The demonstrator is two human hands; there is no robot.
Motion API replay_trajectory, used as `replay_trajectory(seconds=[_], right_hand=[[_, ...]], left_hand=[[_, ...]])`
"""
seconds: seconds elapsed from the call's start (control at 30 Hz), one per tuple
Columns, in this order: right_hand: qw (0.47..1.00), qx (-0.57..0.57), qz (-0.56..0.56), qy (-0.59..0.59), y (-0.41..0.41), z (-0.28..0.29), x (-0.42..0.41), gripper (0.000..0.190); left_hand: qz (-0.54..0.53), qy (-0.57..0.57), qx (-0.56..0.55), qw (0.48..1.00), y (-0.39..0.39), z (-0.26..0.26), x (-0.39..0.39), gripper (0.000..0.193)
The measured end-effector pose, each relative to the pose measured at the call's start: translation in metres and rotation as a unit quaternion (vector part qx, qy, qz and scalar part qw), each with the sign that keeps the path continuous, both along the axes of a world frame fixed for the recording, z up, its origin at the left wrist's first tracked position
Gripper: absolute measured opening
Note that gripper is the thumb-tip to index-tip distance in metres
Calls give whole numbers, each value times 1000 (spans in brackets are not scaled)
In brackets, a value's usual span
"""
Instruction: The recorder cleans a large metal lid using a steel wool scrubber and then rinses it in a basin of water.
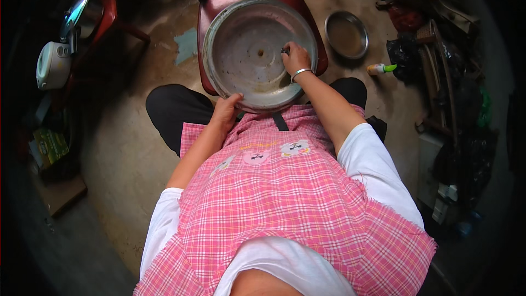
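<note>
A large round aluminium basin (242, 33) with a stained, wet-looking inside rests on the seat of a red plastic chair (298, 2). Its near side comes up against my lap. My left hand (227, 110) grips the near-left rim, thumb on top, with the other fingers mostly hidden. Inside the basin, near its right wall, my right hand (296, 58) is closed around a small dark wad (285, 51) that looks like a metal scourer, largely covered by the fingers. A metal bangle (301, 74) circles my right wrist.
Right of the chair, a steel bowl (346, 35) of cloudy liquid stands on the concrete floor, near a bottle with a green cap (382, 68). Black plastic bags (404, 55) and clutter line the right side. At left are a white rice cooker (53, 65) and another red chair (109, 12).
</note>
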State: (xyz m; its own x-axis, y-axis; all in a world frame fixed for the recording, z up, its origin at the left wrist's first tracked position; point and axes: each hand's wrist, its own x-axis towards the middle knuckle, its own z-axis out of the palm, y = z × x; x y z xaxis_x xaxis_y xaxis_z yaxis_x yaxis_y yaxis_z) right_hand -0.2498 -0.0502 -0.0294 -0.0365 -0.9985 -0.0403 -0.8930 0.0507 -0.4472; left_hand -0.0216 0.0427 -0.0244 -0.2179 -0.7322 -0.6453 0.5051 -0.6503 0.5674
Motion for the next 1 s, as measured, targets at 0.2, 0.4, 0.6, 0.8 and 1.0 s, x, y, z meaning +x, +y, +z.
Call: replay_trajectory(seconds=[0.2,0.4,0.6,0.8,1.0], right_hand=[[972,-106,178,-111,32,10,90,27],[993,-80,82,25,-4,-1,15,37],[974,-93,202,-32,25,5,88,49],[976,-98,171,98,-10,2,31,48],[991,-9,106,81,12,3,35,52]], left_hand=[[-16,-12,-25,999,5,7,-4,39],[1,-20,-30,999,5,8,-7,41],[-25,-47,-54,997,4,8,-5,41],[-16,-60,-53,997,7,9,-7,42],[-6,-44,-58,997,3,5,-11,41]])
